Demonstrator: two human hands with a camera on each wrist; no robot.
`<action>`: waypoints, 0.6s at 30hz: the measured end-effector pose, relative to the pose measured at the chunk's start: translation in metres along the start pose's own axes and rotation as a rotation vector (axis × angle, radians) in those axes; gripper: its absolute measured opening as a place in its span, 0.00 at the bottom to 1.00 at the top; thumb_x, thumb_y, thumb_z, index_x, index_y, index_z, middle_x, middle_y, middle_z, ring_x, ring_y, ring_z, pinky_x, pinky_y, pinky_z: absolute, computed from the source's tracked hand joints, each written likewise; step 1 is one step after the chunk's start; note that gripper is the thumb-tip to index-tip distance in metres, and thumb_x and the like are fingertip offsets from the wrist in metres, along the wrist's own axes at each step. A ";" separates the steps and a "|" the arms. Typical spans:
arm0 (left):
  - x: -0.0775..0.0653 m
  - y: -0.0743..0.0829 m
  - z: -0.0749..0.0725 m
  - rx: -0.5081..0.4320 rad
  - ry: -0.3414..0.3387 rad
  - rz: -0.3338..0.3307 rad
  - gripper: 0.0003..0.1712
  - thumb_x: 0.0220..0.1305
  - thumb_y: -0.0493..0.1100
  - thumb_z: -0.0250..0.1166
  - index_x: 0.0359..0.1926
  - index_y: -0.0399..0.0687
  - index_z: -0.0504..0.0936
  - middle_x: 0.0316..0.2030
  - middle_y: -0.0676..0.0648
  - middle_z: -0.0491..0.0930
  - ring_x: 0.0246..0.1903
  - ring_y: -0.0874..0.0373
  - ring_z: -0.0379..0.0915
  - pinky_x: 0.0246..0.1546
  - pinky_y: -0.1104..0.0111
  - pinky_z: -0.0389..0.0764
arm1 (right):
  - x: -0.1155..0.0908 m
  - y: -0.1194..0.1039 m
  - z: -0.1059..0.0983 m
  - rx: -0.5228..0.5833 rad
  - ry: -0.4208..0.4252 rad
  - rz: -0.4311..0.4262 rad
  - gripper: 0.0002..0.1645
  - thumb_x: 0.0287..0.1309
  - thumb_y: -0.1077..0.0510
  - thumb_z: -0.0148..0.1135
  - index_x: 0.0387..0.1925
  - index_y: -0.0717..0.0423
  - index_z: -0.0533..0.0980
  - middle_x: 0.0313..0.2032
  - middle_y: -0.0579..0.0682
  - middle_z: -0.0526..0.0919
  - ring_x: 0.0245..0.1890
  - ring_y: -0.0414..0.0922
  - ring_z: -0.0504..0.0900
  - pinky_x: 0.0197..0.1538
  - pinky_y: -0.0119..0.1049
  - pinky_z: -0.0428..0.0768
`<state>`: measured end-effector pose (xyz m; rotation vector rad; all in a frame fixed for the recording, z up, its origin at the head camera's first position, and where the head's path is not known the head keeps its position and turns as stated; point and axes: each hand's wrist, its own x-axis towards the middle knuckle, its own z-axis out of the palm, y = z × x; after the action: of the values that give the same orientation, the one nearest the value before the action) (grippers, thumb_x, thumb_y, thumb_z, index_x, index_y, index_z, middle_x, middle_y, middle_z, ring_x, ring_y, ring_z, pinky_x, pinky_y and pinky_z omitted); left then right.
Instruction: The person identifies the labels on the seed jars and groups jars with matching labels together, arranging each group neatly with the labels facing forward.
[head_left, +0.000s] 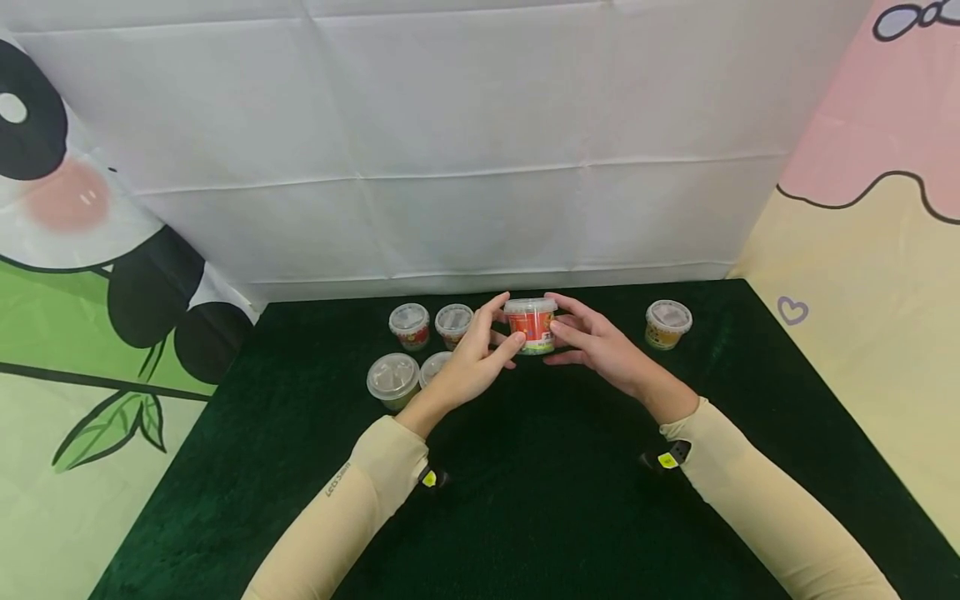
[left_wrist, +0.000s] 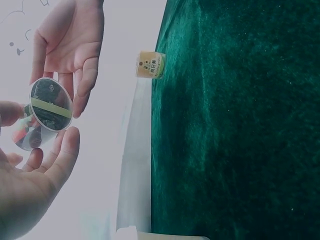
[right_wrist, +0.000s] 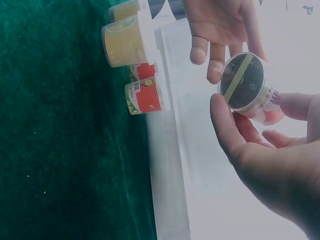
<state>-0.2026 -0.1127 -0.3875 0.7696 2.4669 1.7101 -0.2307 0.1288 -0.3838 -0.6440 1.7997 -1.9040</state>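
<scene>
Near the far edge of the velvety bench [head_left: 540, 483], a plastic cup [head_left: 534, 327] is pinched by left hand [head_left: 476, 354] and right hand [head_left: 600, 343]. A yellow cup [head_left: 667, 324] is set well apart, right.

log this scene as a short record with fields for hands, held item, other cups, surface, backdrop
left hand: grips the held cup's left side
right hand: grips its right side
held item: red-labelled cup, lid up, raised, underside visible in both wrist views
cups at left: four lidded cups, grouped
cup at right: one yellow-labelled cup, alone
surface: dark green cloth
backdrop: white sheet
</scene>
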 end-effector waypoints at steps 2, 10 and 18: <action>0.000 -0.001 -0.001 -0.005 -0.002 -0.005 0.38 0.79 0.46 0.54 0.80 0.51 0.46 0.64 0.37 0.57 0.49 0.43 0.77 0.41 0.63 0.86 | 0.000 0.000 0.000 -0.002 -0.004 0.000 0.35 0.80 0.52 0.47 0.80 0.47 0.49 0.68 0.61 0.64 0.61 0.59 0.72 0.60 0.54 0.78; -0.001 0.001 0.000 -0.020 0.003 -0.008 0.37 0.79 0.46 0.54 0.80 0.52 0.46 0.63 0.38 0.58 0.49 0.43 0.77 0.42 0.62 0.85 | -0.001 -0.001 0.001 0.008 0.000 0.001 0.34 0.80 0.52 0.46 0.80 0.48 0.49 0.66 0.61 0.63 0.62 0.63 0.70 0.60 0.54 0.78; 0.000 0.000 0.001 -0.012 0.019 -0.020 0.39 0.78 0.50 0.56 0.80 0.52 0.47 0.64 0.43 0.60 0.44 0.51 0.77 0.41 0.62 0.85 | 0.000 -0.001 0.002 0.015 0.006 0.002 0.34 0.80 0.51 0.46 0.80 0.46 0.50 0.66 0.61 0.64 0.60 0.58 0.73 0.59 0.54 0.78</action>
<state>-0.2025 -0.1117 -0.3874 0.7290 2.4652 1.7318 -0.2293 0.1274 -0.3831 -0.6323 1.7869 -1.9185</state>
